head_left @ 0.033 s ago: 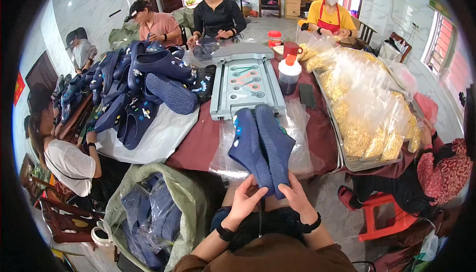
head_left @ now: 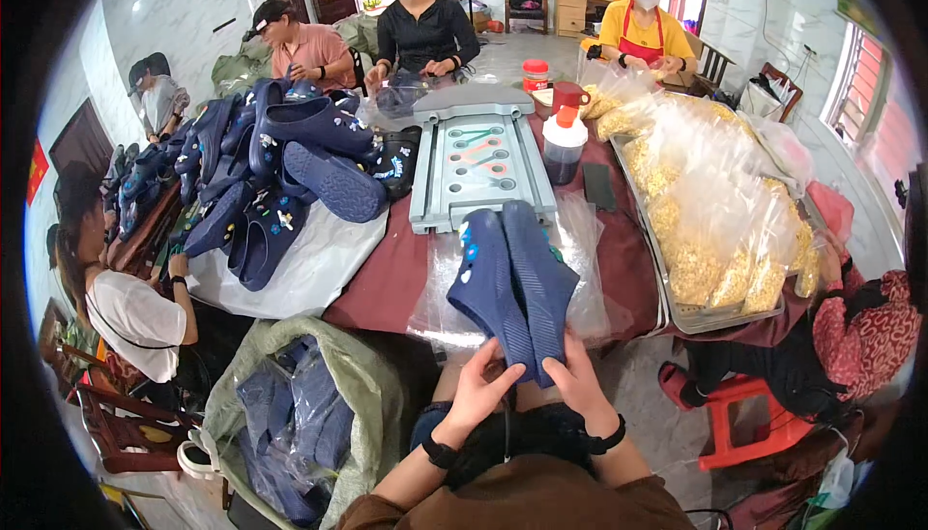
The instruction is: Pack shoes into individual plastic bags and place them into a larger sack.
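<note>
Two navy foam clogs (head_left: pixel 510 283) are held together as a pair, soles facing outward, heels down in the person's grasp and toes pointing away over the near edge of the counter (head_left: pixel 387 283). The left hand (head_left: pixel 478 390) cups the heel of the left clog, its fingers (head_left: pixel 503 375) curled onto the sole. The right hand (head_left: pixel 572 380) holds the other heel, its fingers wrapped behind where they are hidden, thumb lying along the sole.

The grip sits only at the heel ends, so the long toe ends hang free. The pair could likely fan apart or twist, and one clog might slide out and fall past the counter's edge toward the lap or the floor.

Under the toes lies a clear plastic bag (head_left: pixel 580 240), loose and crumpled on the dark red cloth. It looks slippery; if the clogs press on it, it may skate away or bunch instead of staying put.

The small coloured charms (head_left: pixel 466 240) on the left clog's upper could snag on the plastic or get knocked off if the pair is squeezed hard.

Just beyond stands a grey moulded tray (head_left: pixel 437 187), and near it a squeeze bottle with an orange cap (head_left: pixel 564 148); a wide sweep of the toes could perhaps nudge them.

To the left, an open sack of bagged clogs (head_left: pixel 290 414) stands by the person's knee, close enough to catch a dropped shoe.
</note>
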Available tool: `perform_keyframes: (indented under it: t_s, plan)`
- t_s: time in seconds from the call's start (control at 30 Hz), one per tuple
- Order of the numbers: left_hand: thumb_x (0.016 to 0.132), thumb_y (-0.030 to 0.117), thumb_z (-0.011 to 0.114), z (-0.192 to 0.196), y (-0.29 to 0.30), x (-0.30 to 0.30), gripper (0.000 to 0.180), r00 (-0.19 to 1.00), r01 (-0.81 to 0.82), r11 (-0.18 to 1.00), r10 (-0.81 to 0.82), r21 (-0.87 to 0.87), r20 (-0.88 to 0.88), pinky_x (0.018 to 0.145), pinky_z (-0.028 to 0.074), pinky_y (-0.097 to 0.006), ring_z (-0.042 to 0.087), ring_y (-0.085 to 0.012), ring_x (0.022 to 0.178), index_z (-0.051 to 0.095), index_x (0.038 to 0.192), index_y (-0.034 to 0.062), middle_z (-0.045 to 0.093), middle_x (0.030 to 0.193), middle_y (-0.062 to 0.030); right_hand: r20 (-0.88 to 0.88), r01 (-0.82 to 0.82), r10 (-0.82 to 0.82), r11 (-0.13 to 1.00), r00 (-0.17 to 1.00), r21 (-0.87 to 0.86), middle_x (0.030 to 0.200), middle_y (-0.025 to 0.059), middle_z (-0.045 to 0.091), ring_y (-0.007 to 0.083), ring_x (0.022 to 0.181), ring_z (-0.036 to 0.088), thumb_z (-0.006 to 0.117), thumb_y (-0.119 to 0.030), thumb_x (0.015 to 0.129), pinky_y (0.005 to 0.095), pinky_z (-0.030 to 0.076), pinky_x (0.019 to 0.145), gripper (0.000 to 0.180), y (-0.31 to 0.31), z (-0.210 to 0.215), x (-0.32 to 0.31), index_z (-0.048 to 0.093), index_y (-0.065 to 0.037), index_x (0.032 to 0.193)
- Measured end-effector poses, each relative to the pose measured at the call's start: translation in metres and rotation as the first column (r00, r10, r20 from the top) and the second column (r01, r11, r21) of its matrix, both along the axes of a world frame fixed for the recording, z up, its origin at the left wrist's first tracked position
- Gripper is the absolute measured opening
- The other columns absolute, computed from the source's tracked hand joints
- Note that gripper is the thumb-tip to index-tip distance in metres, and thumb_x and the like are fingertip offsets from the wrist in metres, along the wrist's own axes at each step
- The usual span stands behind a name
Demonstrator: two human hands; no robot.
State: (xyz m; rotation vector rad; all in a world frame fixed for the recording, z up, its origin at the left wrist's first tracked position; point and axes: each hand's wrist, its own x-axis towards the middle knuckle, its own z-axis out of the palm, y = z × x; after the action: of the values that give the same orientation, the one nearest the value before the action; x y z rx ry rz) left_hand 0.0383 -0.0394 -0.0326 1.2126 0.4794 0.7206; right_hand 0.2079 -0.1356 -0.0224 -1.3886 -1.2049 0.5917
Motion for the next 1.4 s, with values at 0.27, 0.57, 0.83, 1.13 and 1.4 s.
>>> perform_keyframes:
  t_s: [0.27,0.57,0.83,1.13,1.4]
  plan:
    - [0.095,-0.007,0.062,0.008,0.001,0.0,0.071,0.997,0.067,0.991,-0.063,0.113,-0.04,0.108,0.043,-0.032,0.053,-0.0166,0.128,0.028,0.157,-0.0025,0.055,0.141,-0.0106,-0.004,0.183,-0.183,0.982,0.983,0.049,0.144,0.0355,0.044,0.0431,0.128,0.054,0.072,-0.018,0.084,0.0425,0.043,0.107,0.09,-0.002,0.006,-0.018,0.022,0.009,0.154]
    - [0.104,0.012,0.047,-0.019,0.019,-0.009,0.062,0.917,0.332,0.933,-0.284,-0.142,0.28,0.121,0.026,-0.039,0.036,-0.0257,0.147,0.024,0.159,-0.0027,0.037,0.158,-0.0148,0.508,0.404,-0.324,0.913,0.798,-0.053,0.132,0.0335,0.048,0.048,0.11,0.062,0.089,-0.038,0.067,0.0498,0.055,0.087,0.125,0.004,0.042,-0.036,0.014,0.007,0.156]
    - [0.102,0.012,0.055,-0.004,0.005,-0.007,0.072,0.95,0.289,0.951,-0.299,0.115,0.085,0.121,0.026,-0.04,0.035,-0.0271,0.147,0.016,0.161,-0.0014,0.034,0.161,-0.0168,0.578,0.488,-0.32,0.859,0.751,-0.158,0.128,0.029,0.049,0.0461,0.11,0.06,0.087,-0.032,0.062,0.0495,0.054,0.089,0.126,0.004,0.041,-0.037,0.015,0.006,0.157]
    - [0.099,0.014,0.066,-0.01,-0.001,-0.006,0.075,0.978,0.21,0.975,-0.208,0.073,-0.027,0.11,0.041,-0.036,0.049,-0.0225,0.132,0.023,0.159,0.0002,0.046,0.148,-0.0128,0.691,0.564,-0.389,0.825,0.609,-0.033,0.126,0.0266,0.048,0.0461,0.114,0.054,0.085,-0.024,0.063,0.0513,0.048,0.097,0.116,0.024,0.036,-0.036,0.023,-0.003,0.159]
    - [0.09,0.015,0.075,0.02,0.026,-0.022,0.034,0.973,0.053,0.84,0.079,0.539,-0.219,0.093,0.052,-0.033,0.067,-0.0178,0.107,0.069,0.12,0.0,0.073,0.113,-0.0107,0.458,0.553,-0.533,0.827,0.712,0.103,0.118,0.0239,0.054,0.0451,0.11,0.058,0.077,-0.009,0.067,0.0487,0.048,0.097,0.094,0.0,0.025,0.005,0.038,-0.005,0.153]
